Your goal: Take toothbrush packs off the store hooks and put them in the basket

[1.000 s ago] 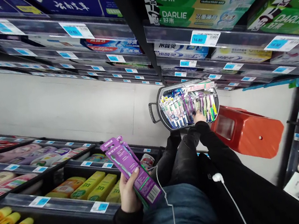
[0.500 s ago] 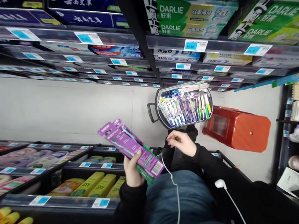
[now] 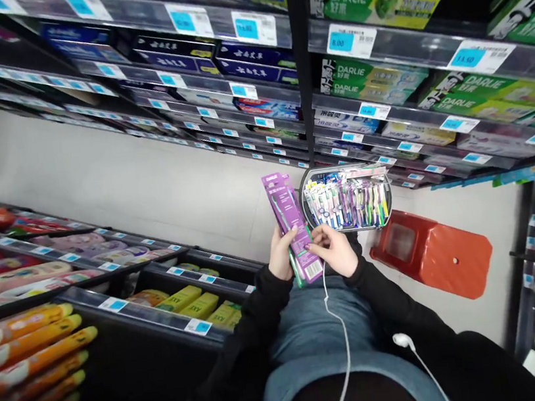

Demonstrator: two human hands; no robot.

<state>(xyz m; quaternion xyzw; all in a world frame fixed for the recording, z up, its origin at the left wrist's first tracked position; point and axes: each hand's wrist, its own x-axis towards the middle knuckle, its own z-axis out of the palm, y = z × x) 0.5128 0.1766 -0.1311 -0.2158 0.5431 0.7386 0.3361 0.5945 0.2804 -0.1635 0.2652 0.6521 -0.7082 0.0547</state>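
Two or more toothbrush packs are held together, a purple toothbrush pack (image 3: 284, 206) on top and a green-edged one (image 3: 298, 276) partly hidden beneath it. My left hand (image 3: 281, 256) is closed around their left side, thumb across the front. At the lower right edge, my right hand (image 3: 335, 250) pinches the packs with its fingertips. Just beyond my hands stands a dark basket (image 3: 304, 203) packed with rows of toothbrush packs (image 3: 347, 201). A white earphone cable (image 3: 346, 342) hangs down in front of my body.
Toothpaste shelves with price tags rise ahead, holding green DARLIE boxes (image 3: 370, 80). An upturned-looking red plastic stool (image 3: 460, 260) lies to the right of the basket. On the left is a low shelf with yellow boxes (image 3: 182, 299) and orange tubes (image 3: 40, 352).
My left hand has brought the packs rightward and turned them more upright. My right hand has come to their lower right edge. The view has shifted, showing more upper shelves.
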